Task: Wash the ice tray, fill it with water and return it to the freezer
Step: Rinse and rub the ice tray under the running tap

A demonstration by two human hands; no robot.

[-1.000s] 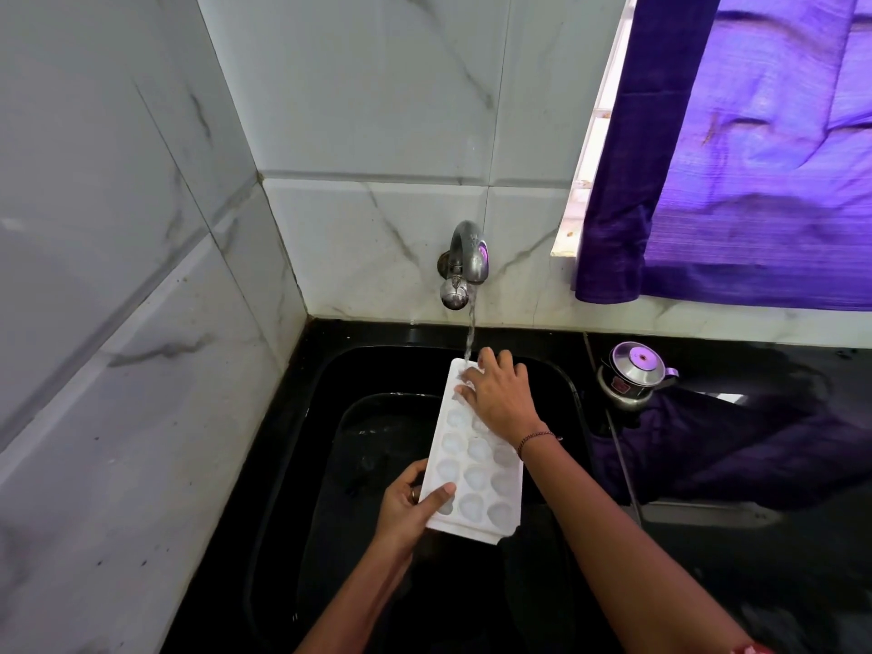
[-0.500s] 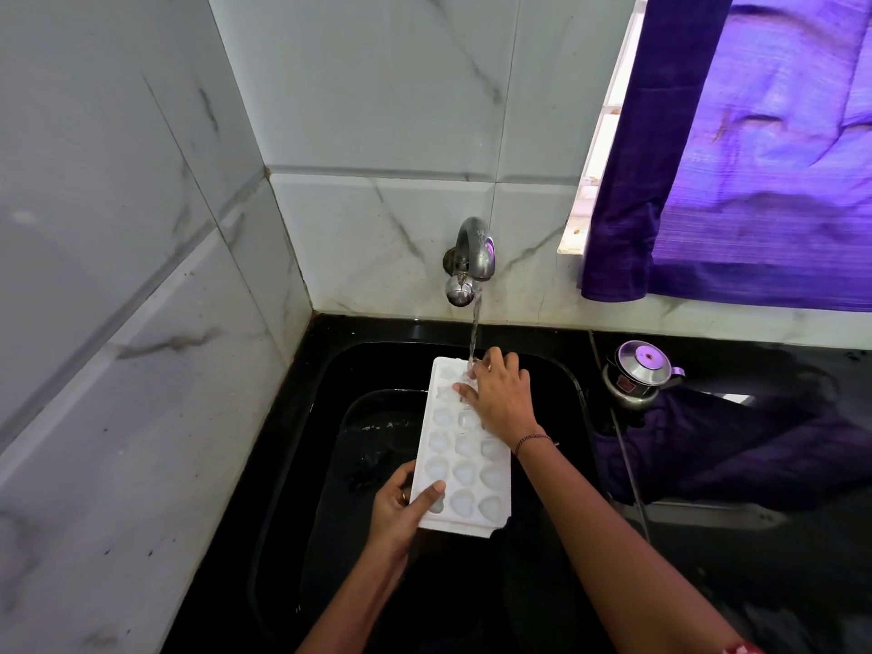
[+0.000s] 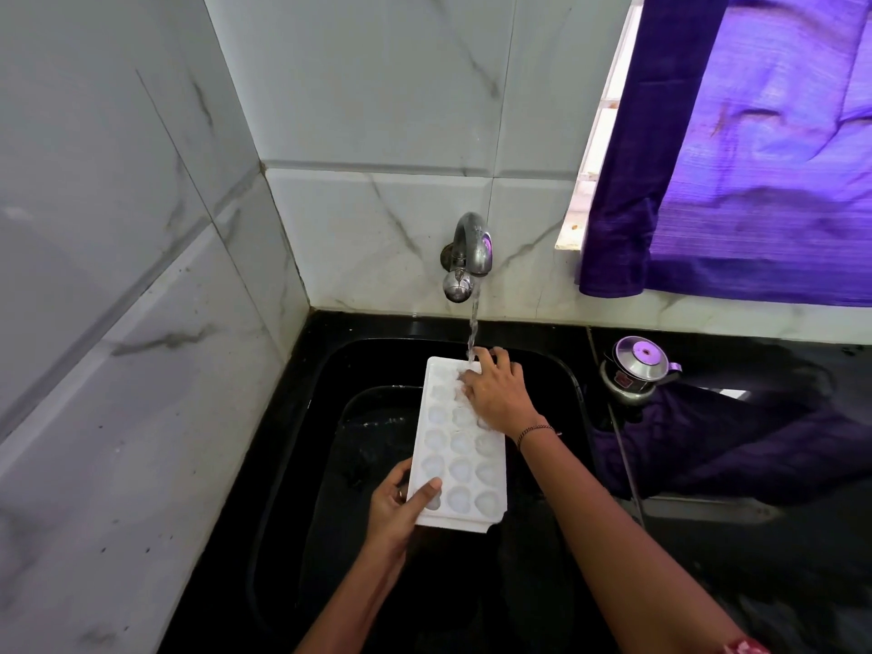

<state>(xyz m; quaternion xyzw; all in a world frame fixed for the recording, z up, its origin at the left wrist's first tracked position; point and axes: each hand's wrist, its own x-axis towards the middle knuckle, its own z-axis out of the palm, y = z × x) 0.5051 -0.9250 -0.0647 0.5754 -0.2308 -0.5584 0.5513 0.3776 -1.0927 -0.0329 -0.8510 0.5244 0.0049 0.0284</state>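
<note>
A white ice tray (image 3: pixel 460 457) with heart-shaped cups is held over the black sink (image 3: pixel 368 417), its far end under the running water. My left hand (image 3: pixel 398 505) grips the tray's near left corner, thumb on top. My right hand (image 3: pixel 495 394) lies flat on the tray's far right cups, fingers spread, where the stream from the chrome tap (image 3: pixel 467 257) lands. The tray's far right corner is hidden under that hand.
Marble-tiled walls close in the left and back. A small steel kettle (image 3: pixel 637 370) stands on the black counter to the right of the sink, next to dark purple cloth (image 3: pixel 736 446). A purple curtain (image 3: pixel 736 158) hangs at the upper right.
The tray has swung a little so it lies straighter under the tap. My right hand has shifted on the far cups. The left hand's grip has stayed the same.
</note>
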